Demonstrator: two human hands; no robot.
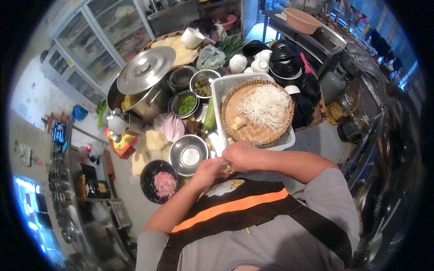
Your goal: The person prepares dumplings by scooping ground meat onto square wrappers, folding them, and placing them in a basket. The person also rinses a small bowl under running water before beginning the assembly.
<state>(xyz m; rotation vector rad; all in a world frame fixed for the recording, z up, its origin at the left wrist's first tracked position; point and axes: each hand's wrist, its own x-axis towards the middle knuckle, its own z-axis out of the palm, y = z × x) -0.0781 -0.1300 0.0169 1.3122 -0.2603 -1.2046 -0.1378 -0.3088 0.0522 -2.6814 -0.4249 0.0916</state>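
Observation:
My left hand [207, 173] and my right hand [242, 156] meet close in front of my apron. Their curled fingers close around a small pale piece [224, 162], mostly hidden, so its kind is unclear. Just beyond my right hand lies a round woven bamboo tray [230, 133], resting in a white plastic basket [290, 140]. White thin noodles [266, 106] and a pale peeled root piece [238, 123] are on the tray. Left of my hands stand an empty steel bowl [190, 155] and a black bowl [146, 179] holding pink minced meat [165, 184].
A large steel pot [117, 98] has its lid [146, 70] tilted on top. Near it are a bowl of chopped green herbs [186, 104], a cut red onion [174, 128] and a green gourd [210, 117]. Stacked black bowls [286, 62] and white bowls [238, 63] stand behind the basket.

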